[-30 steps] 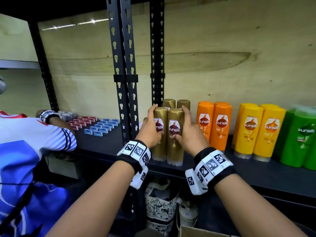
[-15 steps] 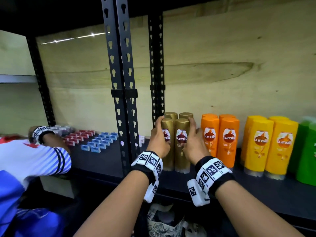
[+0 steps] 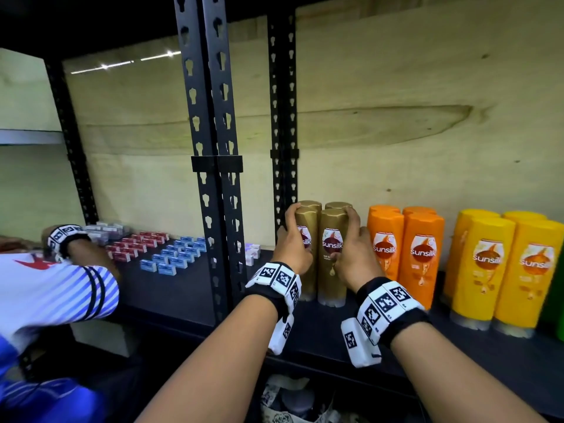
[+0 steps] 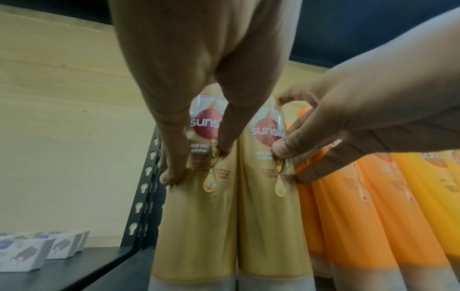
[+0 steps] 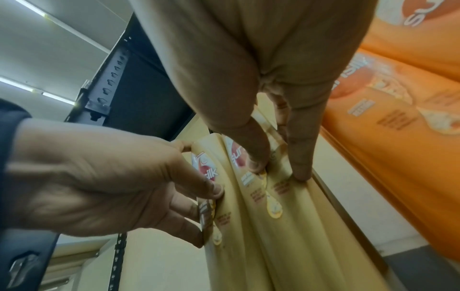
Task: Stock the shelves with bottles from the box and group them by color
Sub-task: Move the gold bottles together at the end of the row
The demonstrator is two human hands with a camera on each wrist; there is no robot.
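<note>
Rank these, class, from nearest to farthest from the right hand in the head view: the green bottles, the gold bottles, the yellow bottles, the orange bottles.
1. gold bottles: under the right hand, gripped.
2. orange bottles: just to its right.
3. yellow bottles: further right.
4. green bottles: at the frame's right edge.

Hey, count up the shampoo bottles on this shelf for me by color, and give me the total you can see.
Gold bottles: 4, the front pair held by the left hand and right hand
Orange bottles: 4
Yellow bottles: 4
Green bottles: at least 1, cut off at the frame edge
Total: 13 visible
</note>
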